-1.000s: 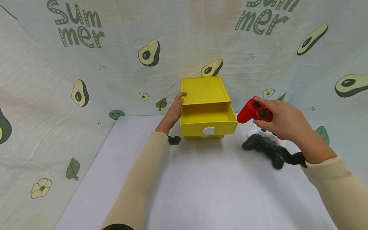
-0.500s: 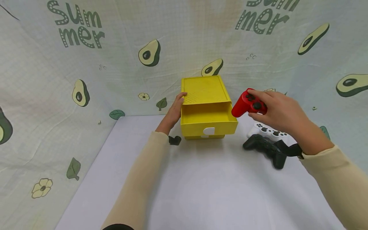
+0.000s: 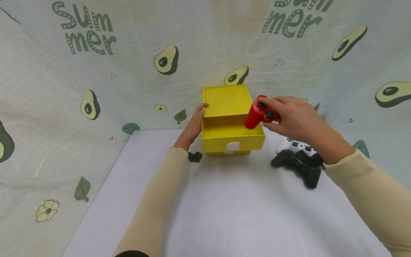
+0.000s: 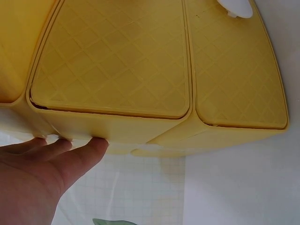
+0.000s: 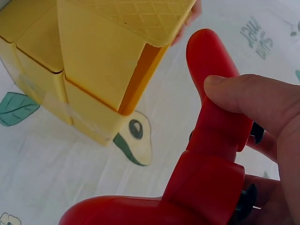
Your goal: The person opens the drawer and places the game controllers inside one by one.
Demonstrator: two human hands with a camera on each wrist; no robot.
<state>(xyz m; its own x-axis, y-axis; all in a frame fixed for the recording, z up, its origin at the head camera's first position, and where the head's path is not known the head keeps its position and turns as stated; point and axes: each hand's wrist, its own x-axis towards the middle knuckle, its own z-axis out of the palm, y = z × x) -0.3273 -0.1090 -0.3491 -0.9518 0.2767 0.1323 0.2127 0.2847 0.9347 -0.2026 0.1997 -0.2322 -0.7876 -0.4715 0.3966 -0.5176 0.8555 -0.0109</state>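
A small yellow drawer unit [image 3: 228, 100] stands against the back cloth, its top drawer [image 3: 236, 142] pulled out and showing a bare inside. My left hand [image 3: 193, 125] rests on the unit's left side. In the left wrist view its straight fingers [image 4: 79, 157] touch the yellow side wall. A red game controller [image 3: 257, 113] is pinched between the thumb and fingers of my right hand [image 3: 297, 117], in the air over the drawer's right part. In the right wrist view the thumb presses on the red controller [image 5: 213, 126], with the unit [image 5: 93, 56] beyond it.
On the table [image 3: 208, 207], right of the unit, lie a black game controller [image 3: 297, 166] and, behind it, a white one [image 3: 292, 144], partly hidden by my right arm. A cloth [image 3: 135, 85] printed with avocados hangs behind and to the left.
My right hand has carried the red controller left and slightly up, from right of the unit to over the open drawer. The white controller shows more than at first. My left hand has stayed put.
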